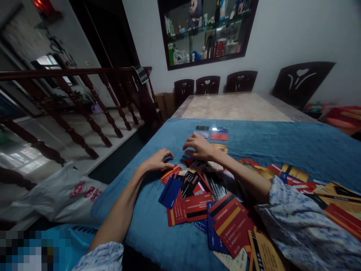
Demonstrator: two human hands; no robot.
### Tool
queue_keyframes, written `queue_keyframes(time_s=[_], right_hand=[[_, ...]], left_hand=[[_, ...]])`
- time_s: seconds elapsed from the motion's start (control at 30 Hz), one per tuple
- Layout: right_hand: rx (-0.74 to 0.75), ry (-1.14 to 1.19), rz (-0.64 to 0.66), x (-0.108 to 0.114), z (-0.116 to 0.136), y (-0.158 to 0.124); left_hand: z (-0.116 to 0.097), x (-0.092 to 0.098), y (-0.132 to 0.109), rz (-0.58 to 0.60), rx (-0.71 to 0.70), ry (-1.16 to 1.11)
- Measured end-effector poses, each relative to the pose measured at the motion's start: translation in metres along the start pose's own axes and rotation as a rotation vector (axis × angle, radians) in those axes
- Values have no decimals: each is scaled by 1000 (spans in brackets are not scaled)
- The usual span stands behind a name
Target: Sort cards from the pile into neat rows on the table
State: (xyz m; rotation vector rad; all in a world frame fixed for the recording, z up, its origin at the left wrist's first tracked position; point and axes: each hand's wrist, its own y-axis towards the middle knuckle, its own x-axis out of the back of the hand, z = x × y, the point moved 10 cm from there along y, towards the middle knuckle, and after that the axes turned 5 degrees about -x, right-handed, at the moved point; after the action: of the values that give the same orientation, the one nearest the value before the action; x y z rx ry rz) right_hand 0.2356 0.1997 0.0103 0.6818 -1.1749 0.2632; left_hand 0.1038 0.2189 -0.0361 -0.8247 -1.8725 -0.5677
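A big heap of plastic cards (214, 203), red, blue, black and yellow, lies spread over a blue cloth (282, 143) on the table. My left hand (158, 161) rests on the cloth at the heap's left edge, its fingers curled and touching a red card. My right hand (199, 147) reaches further forward, fingers spread and bent down over the cards at the heap's far end. Beyond it a few cards (212, 133) lie in neat rows, one catching the light.
The bare table top (234, 107) continues past the cloth, with dark wooden chairs (208, 85) along the wall. A wooden stair railing (84, 98) runs on the left. A white plastic bag (67, 192) lies on the floor. A glass cabinet (205, 30) hangs on the wall.
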Motion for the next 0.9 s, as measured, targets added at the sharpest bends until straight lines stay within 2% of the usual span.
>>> queue_keyframes(time_s=[0.17,0.33,0.57,0.77,0.9], right_hand=[[43,17,167,-22,31,9],[22,25,275,-41,38,12],[19,43,276,-53,24,8],[72,71,305,-62,17,1],[86,50,259,-59,18,0]], left_hand=[[6,-5,-9,108,59,-18],[10,-9,-6,86,44,17],[22,-7,1,-38,82,109],[11,-1,7,-111,51,203],[1,2,8,-126,32,257]])
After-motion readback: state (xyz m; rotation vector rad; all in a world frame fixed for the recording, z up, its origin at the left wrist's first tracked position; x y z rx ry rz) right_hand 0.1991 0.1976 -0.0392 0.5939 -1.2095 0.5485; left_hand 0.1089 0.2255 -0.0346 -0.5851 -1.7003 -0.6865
